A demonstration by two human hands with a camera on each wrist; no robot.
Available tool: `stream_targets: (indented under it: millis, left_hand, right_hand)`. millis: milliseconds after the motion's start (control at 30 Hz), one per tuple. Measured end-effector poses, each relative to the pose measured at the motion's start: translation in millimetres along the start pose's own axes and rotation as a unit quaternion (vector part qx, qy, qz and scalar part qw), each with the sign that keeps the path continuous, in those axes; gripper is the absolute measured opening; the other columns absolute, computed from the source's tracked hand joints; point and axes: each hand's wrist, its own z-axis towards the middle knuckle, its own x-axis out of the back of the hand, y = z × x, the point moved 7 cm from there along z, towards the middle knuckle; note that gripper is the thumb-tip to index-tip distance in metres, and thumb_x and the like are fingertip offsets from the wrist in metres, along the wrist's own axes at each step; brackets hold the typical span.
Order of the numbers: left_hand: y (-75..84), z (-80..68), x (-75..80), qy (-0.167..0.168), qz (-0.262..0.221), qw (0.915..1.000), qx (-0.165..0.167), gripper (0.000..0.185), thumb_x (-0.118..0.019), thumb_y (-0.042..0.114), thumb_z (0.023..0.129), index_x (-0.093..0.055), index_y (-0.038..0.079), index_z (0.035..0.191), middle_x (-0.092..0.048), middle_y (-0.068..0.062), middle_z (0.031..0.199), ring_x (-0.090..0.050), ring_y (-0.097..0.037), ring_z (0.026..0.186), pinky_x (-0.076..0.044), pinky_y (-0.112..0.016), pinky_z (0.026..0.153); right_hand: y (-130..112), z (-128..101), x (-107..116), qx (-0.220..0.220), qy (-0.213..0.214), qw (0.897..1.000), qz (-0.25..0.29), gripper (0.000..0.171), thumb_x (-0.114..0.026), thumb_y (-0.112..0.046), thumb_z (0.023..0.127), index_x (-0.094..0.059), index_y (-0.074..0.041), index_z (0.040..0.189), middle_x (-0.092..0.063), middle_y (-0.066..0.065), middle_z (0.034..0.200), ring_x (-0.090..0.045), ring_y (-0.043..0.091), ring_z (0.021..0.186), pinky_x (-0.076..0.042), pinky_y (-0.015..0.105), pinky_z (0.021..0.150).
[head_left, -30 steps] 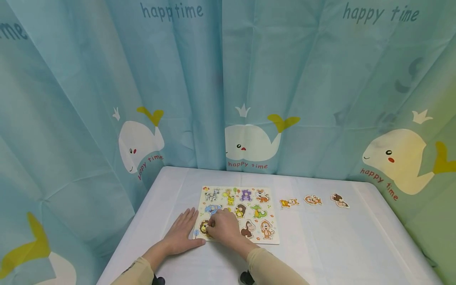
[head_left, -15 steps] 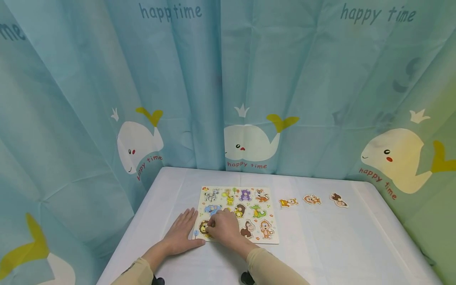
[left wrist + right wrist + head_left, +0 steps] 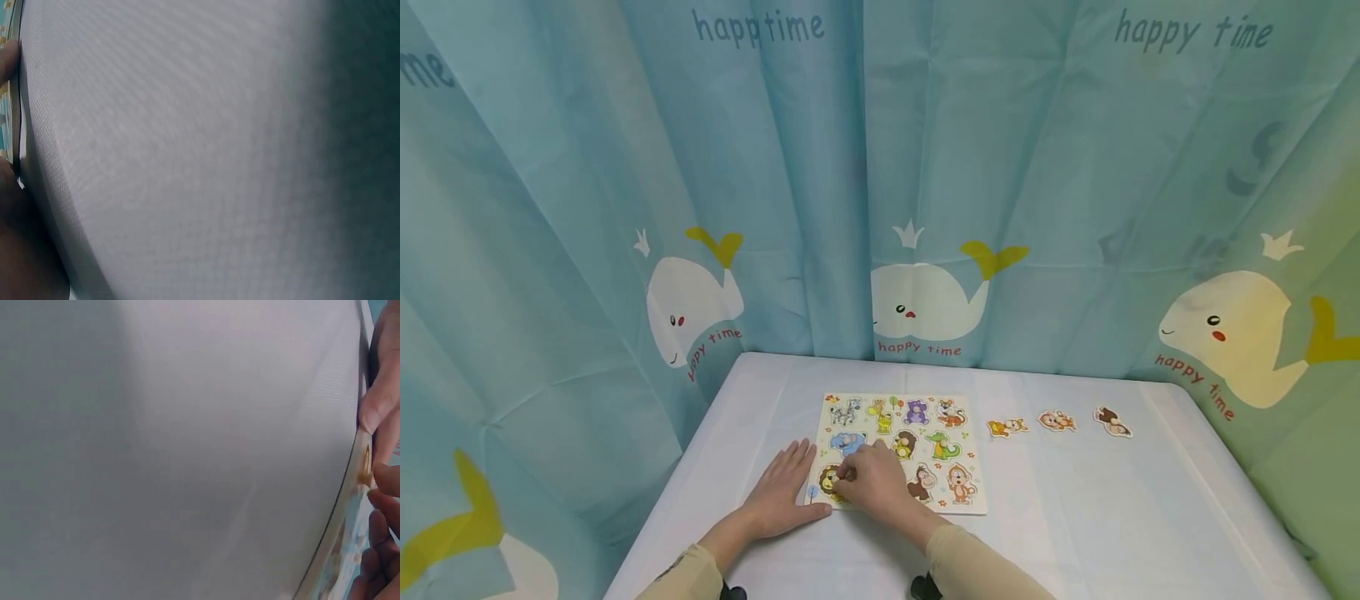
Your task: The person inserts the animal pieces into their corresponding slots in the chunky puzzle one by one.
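Observation:
A wooden animal puzzle board (image 3: 886, 398) lies on the table. My left hand (image 3: 782, 492) rests flat at its left side, fingers straight, with fingertips and thumb by the board's edge. Over the board's lower left, my right hand (image 3: 878, 479) has curled fingers and pinches the knob of the lion puzzle piece (image 3: 829, 481), which sits in the board and is partly covered. In the right wrist view, thumb and finger (image 3: 386, 480) meet at that piece's knob. The right hand hides the spot between the lion and the gorilla picture (image 3: 922, 482).
Right of the board lie three loose puzzle pieces: a yellow-orange animal (image 3: 1007, 427), a monkey-like one (image 3: 1057, 420) and a dark brown one (image 3: 1112, 422). The white-covered table (image 3: 1075, 517) meets a blue whale-print curtain (image 3: 820, 167) at the back and sides.
The right hand has shifted very slightly to the right, still at the lion piece. My left hand and the loose pieces stay where they were.

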Motion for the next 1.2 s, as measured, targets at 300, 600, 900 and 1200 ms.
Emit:
stream_targets:
  millis: [300,600,900,1200]
  left_hand:
    - [0.6,-0.2,2.9,-0.003,0.012,0.9999,0.004,0.106,-0.065,0.066,0.089,-0.026,-0.001,0.161,-0.019,-0.018,0.168,-0.010,-0.037,0.156,-0.009,-0.055,0.125]
    - [-1.8,0.3,-0.1,-0.007,0.016,0.9998,0.012,0.107,-0.064,0.067,0.088,-0.025,0.000,0.161,-0.018,-0.017,0.169,-0.009,-0.035,0.156,-0.008,-0.053,0.125]
    - [-0.8,1.4,-0.3,-0.001,0.011,0.9998,0.015,0.107,-0.065,0.067,0.087,-0.025,0.001,0.161,-0.018,-0.015,0.169,-0.009,-0.034,0.157,-0.008,-0.053,0.125]
    - [-3.1,1.8,-2.7,-0.005,0.025,0.9994,0.023,0.108,-0.064,0.069,0.087,-0.024,0.002,0.162,-0.017,-0.014,0.170,-0.007,-0.032,0.157,-0.007,-0.051,0.126]
  right_hand:
    - [8.5,-0.8,21.2,-0.021,0.002,0.998,0.058,0.013,-0.082,-0.031,0.086,-0.082,-0.020,0.093,-0.057,-0.018,0.075,-0.046,0.007,0.076,-0.041,0.026,0.069]
    - [24.3,-6.8,43.7,-0.035,0.024,0.996,0.078,0.011,-0.080,-0.030,0.089,-0.082,-0.021,0.094,-0.059,-0.020,0.075,-0.047,0.008,0.075,-0.041,0.027,0.067]
    - [68.1,-15.7,81.8,-0.077,0.076,0.990,0.091,0.007,-0.079,-0.025,0.090,-0.081,-0.020,0.094,-0.066,-0.015,0.081,-0.055,0.010,0.081,-0.046,0.033,0.073]
    - [108.8,-29.0,106.3,-0.129,0.102,0.982,0.098,0.010,-0.079,-0.022,0.089,-0.081,-0.016,0.097,-0.069,-0.008,0.088,-0.054,0.019,0.087,-0.045,0.035,0.071]
